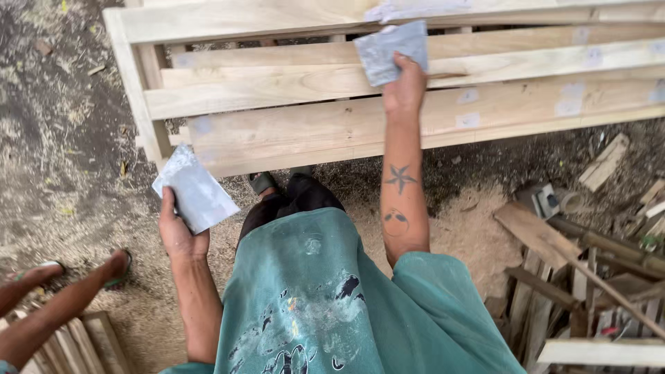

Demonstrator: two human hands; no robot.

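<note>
**Two grey sheets at the slatted wooden frame**

The right hand (405, 86) reaches far forward and presses a grey sheet of sandpaper (391, 50) flat against a slat of the pale wooden frame (305, 131), with the fingers closed on its lower edge. The left hand (176, 232) is nearer, at the left, and grips a second grey sheet (196, 190) in the air, away from the wood. The frame stands on the dirt floor (62, 138), with sawdust (471, 228) below it and scrap wood (582, 277) at the near right. Several slats carry pale grey patches, perhaps filler, though this is not clear from here. The wood looks bare and mostly smooth, so I judge the rubbing is in progress; the patches remain. Another person's feet (114, 266) show at the near left.
</note>
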